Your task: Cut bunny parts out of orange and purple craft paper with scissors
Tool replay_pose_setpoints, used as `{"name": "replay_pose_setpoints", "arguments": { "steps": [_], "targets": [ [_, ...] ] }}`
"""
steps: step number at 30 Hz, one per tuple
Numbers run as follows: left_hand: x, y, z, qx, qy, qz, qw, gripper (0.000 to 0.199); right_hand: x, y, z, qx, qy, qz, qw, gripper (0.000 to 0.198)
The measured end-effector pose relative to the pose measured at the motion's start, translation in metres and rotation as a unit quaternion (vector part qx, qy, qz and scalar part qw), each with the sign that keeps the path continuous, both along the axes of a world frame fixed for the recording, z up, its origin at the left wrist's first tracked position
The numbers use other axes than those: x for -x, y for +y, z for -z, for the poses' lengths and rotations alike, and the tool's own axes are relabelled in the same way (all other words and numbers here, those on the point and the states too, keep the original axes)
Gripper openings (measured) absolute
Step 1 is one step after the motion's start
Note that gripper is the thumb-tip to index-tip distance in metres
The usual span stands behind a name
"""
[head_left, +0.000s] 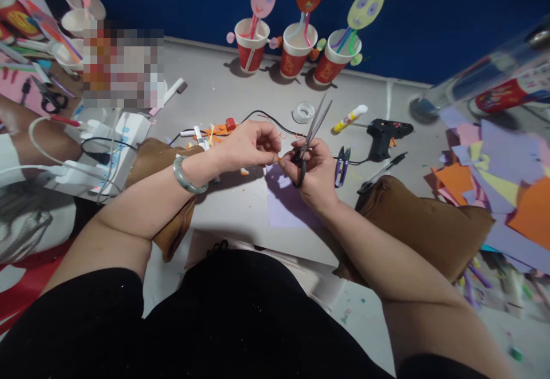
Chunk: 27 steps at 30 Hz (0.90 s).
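From my end, I have both hands over the middle of the desk (201,75). My left hand (253,147) has thumb and fingertips drawn together at a tiny orange piece (280,161), and my right thumb meets it there too; I cannot tell which grip bears it. My right hand (317,176) is closed around the scissors (313,129), whose blades point up and away from me, slightly parted.

Below the hands I see a sheet of purple paper (286,210), partly covered by my right hand. A black cable (275,117) crosses the desk just beyond my fingers, near a roll of clear tape (303,112). To the right are a glue stick (350,118), purple snips (342,167) just beside my right hand, a glue gun (387,137) and a black pen (384,172). Brown cloth (425,224) crowds my right forearm, with a heap of paper scraps (528,156) past it. Three red cups (250,52) with paper faces stand at the back, well apart from my hands. On the left, a white power strip (136,127) with plugs and wires lies near another person's arm (47,130).
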State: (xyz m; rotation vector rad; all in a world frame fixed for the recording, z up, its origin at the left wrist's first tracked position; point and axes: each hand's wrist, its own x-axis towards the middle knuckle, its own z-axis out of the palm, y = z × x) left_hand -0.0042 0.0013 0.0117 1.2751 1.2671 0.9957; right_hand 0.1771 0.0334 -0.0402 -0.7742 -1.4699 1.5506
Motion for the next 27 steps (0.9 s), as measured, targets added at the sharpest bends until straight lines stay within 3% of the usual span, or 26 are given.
{"name": "replay_pose_setpoints", "arguments": {
  "steps": [7,10,18,27],
  "targets": [
    [-0.003,-0.002,-0.004,0.046,-0.04,-0.057,0.996,0.014,-0.002,0.006,0.0,0.035,0.009,0.022,0.999,0.05],
    [-0.009,-0.005,-0.002,0.071,-0.057,-0.049,0.995,0.006,-0.002,0.008,-0.001,0.045,0.009,0.04,0.998,0.054],
    [-0.014,-0.009,0.004,0.034,-0.022,-0.052,0.998,0.006,-0.001,0.007,-0.003,0.031,0.021,0.04,0.998,0.055],
    [-0.016,-0.01,-0.002,0.063,-0.047,-0.059,0.995,0.007,-0.001,0.004,-0.006,0.03,0.018,0.038,0.999,0.058]
  ]
}}
